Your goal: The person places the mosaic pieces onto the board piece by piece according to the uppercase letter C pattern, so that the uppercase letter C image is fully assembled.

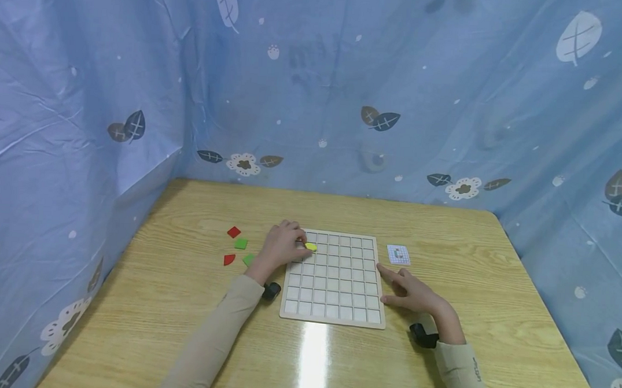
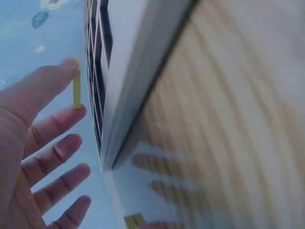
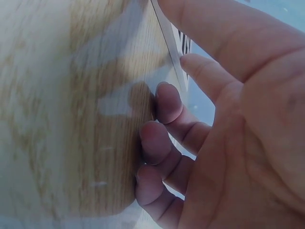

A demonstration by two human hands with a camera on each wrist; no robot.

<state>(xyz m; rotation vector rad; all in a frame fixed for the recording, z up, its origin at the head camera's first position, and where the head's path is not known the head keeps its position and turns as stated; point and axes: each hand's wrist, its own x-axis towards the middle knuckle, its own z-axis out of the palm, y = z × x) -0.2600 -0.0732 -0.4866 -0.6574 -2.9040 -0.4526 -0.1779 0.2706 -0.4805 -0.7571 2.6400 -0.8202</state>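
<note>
My left hand (image 1: 280, 246) pinches a thin yellow tile (image 1: 311, 247) between thumb and index finger, over the upper left of a pale square board (image 1: 331, 321) divided into a grid of cells. In the left wrist view the yellow tile (image 2: 76, 90) shows edge-on, close to the board's raised grid, while the other fingers are spread. At the board's right edge lies my right hand (image 1: 413, 292), index fingertip and thumb at the rim. Its remaining fingers are bent down at the wooden tabletop in the right wrist view.
Left of the board lie a red square tile (image 1: 233, 232), a green tile (image 1: 241, 243), a red rounded tile (image 1: 229, 260) and another green tile (image 1: 248, 259) partly behind the left wrist. A small printed grid card (image 1: 398, 254) lies right of the board. Blue curtains (image 1: 315, 101) surround the table.
</note>
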